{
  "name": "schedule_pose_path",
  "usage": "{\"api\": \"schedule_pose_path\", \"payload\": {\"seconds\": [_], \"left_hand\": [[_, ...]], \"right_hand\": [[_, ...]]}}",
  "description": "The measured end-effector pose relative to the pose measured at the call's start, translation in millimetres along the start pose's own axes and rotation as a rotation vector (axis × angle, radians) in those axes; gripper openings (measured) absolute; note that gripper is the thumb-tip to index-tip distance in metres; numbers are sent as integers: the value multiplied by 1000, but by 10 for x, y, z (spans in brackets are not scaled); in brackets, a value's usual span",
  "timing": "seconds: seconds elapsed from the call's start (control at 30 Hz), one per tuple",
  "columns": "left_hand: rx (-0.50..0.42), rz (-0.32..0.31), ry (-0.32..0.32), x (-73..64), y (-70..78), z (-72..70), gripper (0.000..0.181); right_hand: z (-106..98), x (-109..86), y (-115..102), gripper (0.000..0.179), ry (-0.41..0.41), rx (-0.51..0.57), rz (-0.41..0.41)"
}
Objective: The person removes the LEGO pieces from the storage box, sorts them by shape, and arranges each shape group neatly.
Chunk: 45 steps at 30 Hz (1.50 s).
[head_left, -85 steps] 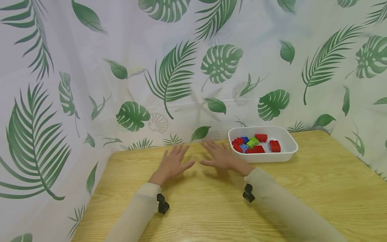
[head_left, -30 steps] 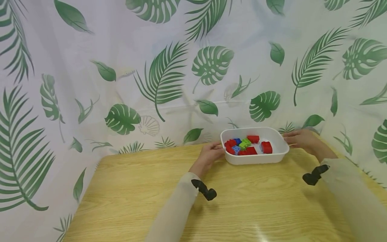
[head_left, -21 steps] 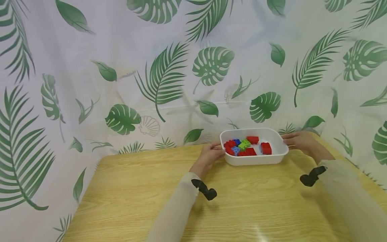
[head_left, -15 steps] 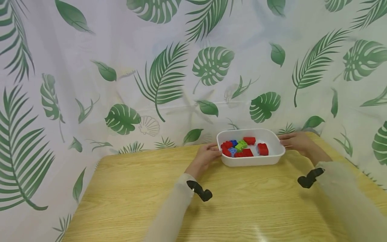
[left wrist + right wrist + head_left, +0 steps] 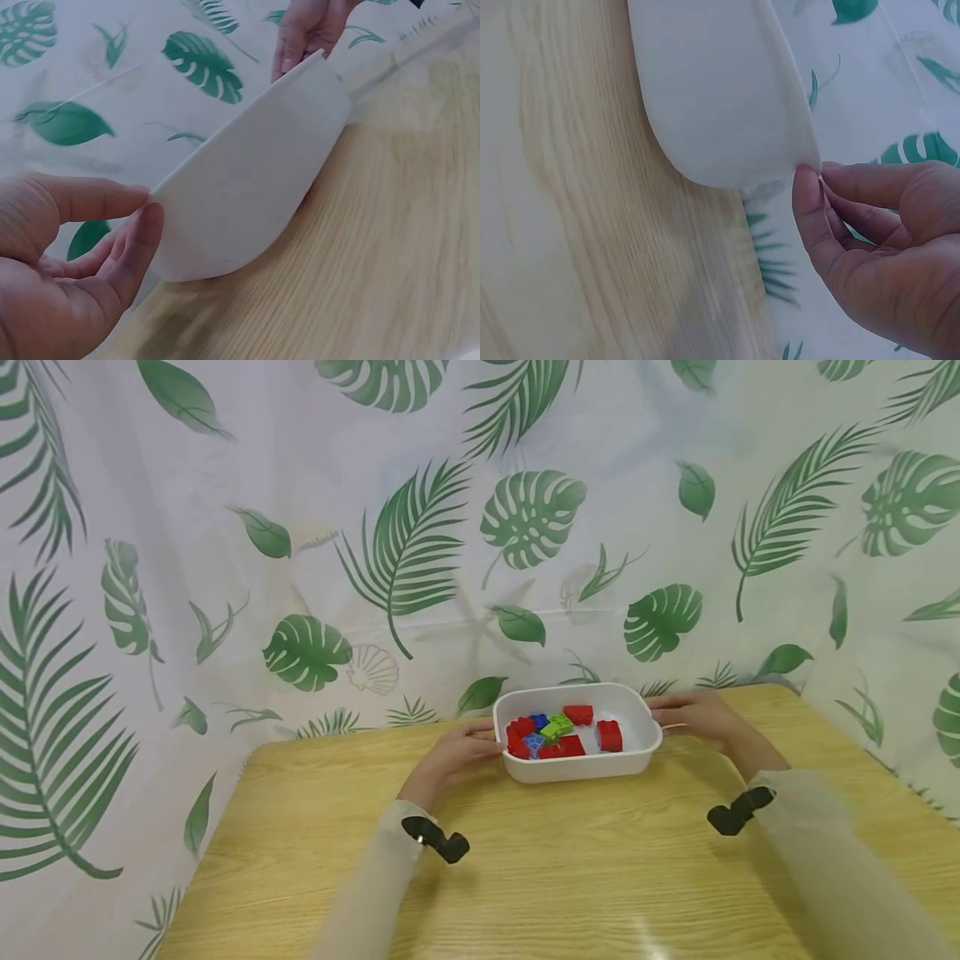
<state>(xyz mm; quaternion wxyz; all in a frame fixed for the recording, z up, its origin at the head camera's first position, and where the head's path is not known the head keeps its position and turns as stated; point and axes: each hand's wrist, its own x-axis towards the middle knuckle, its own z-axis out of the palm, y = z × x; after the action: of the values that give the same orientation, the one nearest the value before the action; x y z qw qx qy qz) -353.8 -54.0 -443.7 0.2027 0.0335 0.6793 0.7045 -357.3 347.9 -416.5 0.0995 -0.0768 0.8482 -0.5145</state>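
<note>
Tray has shifted left and a touch nearer us vs. the frame approx. half a sec ago, both hands going w/ it; bricks look to be in the same layout inside; backdrop barely shifts, so we read it as tray motion, not head motion.

L hand pinches the rim at tray's L end, thumb and fingers either side of the edge per L wrist view; R hand pinches the rim at the R end likewise, per R wrist view; so both grip tray, neither is free.

Key relation: tray's long axis runs L–R between the hands, roughly along table's back edge, R end slightly farther back; tray lies to the R of L hand, to the L of R hand; each hand is at its own short end, so neither is nearer overall.

Location: tray is at the back of table, near backdrop; we can't tell if its base sits flat or is slightly up.

Contents: mostly bunched in the L half, i.e. nearer L hand: green brick, light blue brick, dark blue brick, several reds; one red brick sits apart, R of centre.
</note>
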Motion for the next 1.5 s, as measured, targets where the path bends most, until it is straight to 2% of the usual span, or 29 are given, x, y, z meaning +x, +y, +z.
{"api": "schedule_pose_path", "payload": {"seconds": [0.17,0.43,0.53,0.73,0.97,1.17,1.33,1.5], "left_hand": [[21,13,-34,-96,-36,-293,52],[79,-18,-5,-270,-46,-686,53],[109,-12,-8,-321,-70,-832,53],[108,-7,1,-408,-119,-1074,57],[76,-20,8,-534,-139,-1259,59],[78,-9,2,-607,-120,-1385,60],[57,9,25,-629,-111,-1421,55],[-19,47,36,-607,-120,-1432,53]], "right_hand": [[230,66,-102,48,-27,43,-18],[560,178,-226,50,-64,114,-29],[668,234,-264,50,-68,126,-21],[875,333,-316,50,-79,167,0],[1059,422,-340,49,-91,232,-17],[1182,431,-423,50,-83,239,3],[1238,451,-425,51,-82,254,1],[1260,453,-413,51,-78,255,0]]}}
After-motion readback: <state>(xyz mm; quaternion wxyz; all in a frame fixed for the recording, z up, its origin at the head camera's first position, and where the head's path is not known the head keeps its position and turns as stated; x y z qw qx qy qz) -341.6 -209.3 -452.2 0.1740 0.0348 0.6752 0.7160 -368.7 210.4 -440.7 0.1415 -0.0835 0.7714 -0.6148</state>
